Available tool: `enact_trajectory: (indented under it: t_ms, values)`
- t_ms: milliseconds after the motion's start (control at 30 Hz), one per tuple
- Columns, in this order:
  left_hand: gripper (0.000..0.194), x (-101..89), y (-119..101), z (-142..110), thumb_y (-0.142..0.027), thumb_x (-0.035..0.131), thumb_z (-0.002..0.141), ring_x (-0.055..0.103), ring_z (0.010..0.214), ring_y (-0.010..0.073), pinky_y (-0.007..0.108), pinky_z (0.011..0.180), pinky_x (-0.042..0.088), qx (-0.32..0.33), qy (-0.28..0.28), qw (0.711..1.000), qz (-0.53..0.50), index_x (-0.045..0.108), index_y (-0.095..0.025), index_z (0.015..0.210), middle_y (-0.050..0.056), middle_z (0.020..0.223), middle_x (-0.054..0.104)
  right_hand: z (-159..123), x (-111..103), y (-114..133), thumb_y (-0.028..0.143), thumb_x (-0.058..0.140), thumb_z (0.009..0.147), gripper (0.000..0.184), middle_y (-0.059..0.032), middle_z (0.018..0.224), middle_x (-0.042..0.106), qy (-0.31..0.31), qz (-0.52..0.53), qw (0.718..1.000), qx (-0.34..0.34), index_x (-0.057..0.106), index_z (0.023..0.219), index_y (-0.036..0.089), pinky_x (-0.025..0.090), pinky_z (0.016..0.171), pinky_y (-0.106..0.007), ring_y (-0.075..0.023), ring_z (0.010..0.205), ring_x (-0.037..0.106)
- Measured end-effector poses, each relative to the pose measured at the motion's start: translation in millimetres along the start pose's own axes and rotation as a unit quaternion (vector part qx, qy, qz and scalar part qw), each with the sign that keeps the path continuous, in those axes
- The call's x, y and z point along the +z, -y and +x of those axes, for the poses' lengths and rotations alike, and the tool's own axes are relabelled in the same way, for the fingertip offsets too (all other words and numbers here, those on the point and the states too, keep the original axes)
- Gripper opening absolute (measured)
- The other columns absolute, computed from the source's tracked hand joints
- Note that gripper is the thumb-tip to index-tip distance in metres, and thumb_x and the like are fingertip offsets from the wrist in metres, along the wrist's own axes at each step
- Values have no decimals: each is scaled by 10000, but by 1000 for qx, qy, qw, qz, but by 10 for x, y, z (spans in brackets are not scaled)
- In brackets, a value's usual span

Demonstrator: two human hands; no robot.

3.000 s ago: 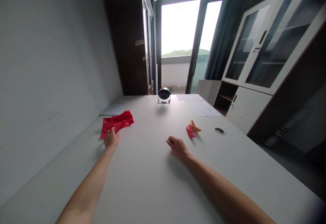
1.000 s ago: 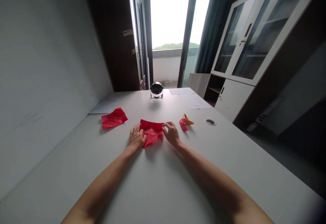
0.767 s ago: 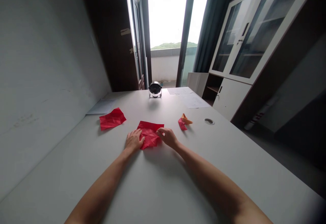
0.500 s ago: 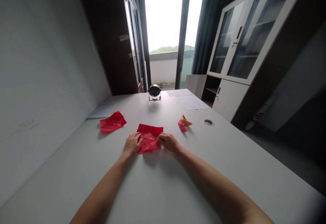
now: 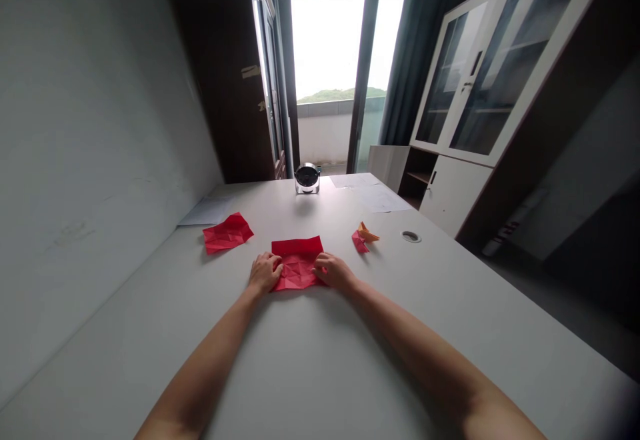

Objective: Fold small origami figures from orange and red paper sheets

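A creased sheet of red paper (image 5: 299, 268) lies on the white table, its far band a darker red and its nearer part lighter. My left hand (image 5: 265, 271) grips the sheet's left edge, the fingers bent over onto it. On the right edge, the fingers of my right hand (image 5: 333, 271) are curled together and hold the paper. The undersides of both hands are hidden. Farther left rests a second creased red paper (image 5: 228, 233). To the right of my right hand sits a small folded paper piece (image 5: 361, 241) in red and orange.
A round black and silver device (image 5: 307, 177) stands at the table's far end. White sheets (image 5: 383, 199) lie at the far right, and another white sheet (image 5: 206, 211) lies by the left wall. A round cable hole (image 5: 411, 237) is set into the table (image 5: 310, 367) near its right edge.
The near part of the red paper, bunched and uneven before, now lies flatter and wider. My hands stay at its two sides. The whole view has shifted slightly.
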State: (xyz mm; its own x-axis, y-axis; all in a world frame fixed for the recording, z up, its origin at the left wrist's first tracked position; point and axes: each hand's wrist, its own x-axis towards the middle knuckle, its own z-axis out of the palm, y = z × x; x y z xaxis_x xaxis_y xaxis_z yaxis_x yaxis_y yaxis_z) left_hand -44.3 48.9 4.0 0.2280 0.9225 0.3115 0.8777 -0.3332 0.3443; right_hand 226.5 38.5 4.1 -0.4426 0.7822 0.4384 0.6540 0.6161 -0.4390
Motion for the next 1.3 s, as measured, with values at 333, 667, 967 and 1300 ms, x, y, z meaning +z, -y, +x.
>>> enact_trajectory:
  t_ms: [333,667,967,1300]
  values:
    - [451,34,20,-3,-462,543,873,487,1218,269,431,1061,368,18,14,1000,-19,603,-238,1260,91,1334,548,-20,32,-103,363,668,831,429,-98,1365,549,11,-57,998,4,623,1247,265,396,1060,-438,-271,1259,495]
    - [771,7,-49,-30,-572,623,795,424,1331,301,443,1120,302,66,81,994,-26,408,-242,1458,117,1451,475,-46,-11,-116,432,697,793,623,-92,1347,571,42,-62,997,21,527,1375,289,352,1071,-437,-272,1248,501]
    - [533,-17,-83,-24,-427,660,808,531,1127,260,401,1002,424,71,42,995,-51,571,-267,1308,79,1205,607,-32,-55,-90,384,696,820,508,-82,1145,637,20,-73,997,26,573,1301,278,390,962,-381,-246,1080,546]
    - [343,-37,-88,-25,-334,606,842,516,1091,253,414,1012,429,48,12,996,-73,647,-251,1172,72,1142,584,-13,26,-238,226,643,841,83,-57,986,628,-24,-90,994,54,659,922,227,403,889,-334,-215,956,530]
